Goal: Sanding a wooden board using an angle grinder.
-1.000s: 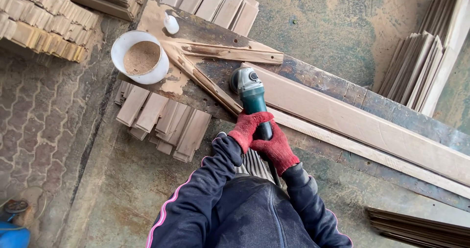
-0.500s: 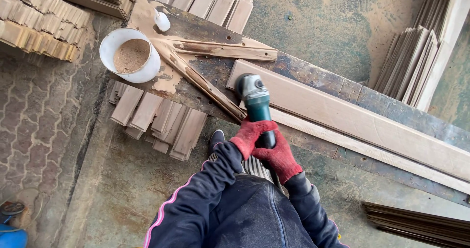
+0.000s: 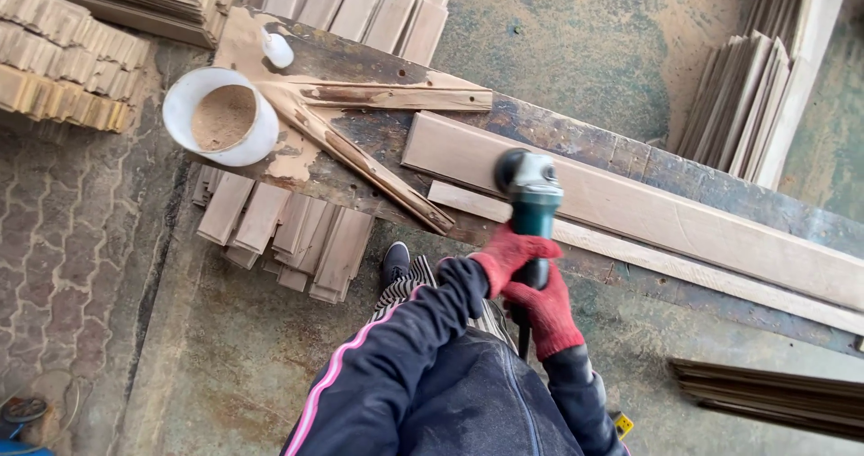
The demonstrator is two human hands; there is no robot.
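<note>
Angle grinder: teal body, grey gear head, centre of the frame, its head resting on the pale plank that runs from centre to the right edge. Likely heavy at the head and stiff; it probably wants a firm two-handed hold on the barrel, well behind the disc.

Left hand, red glove: clenched round the grinder's barrel just below the head. Right hand, red glove: wrapped round the rear of the handle, touching the left.

Plank: long, rigid, flat on the dark, worn counter; a thinner strip lies beside it on the near side.

Two rough wood offcuts, forming a V, upper centre-left on the counter.

White bucket holding sawdust, upper left, at the counter's end; small white bottle above it.

Short boards, stacked on the floor under the counter, left of centre. Further board stacks, upper left and upper right.
</note>
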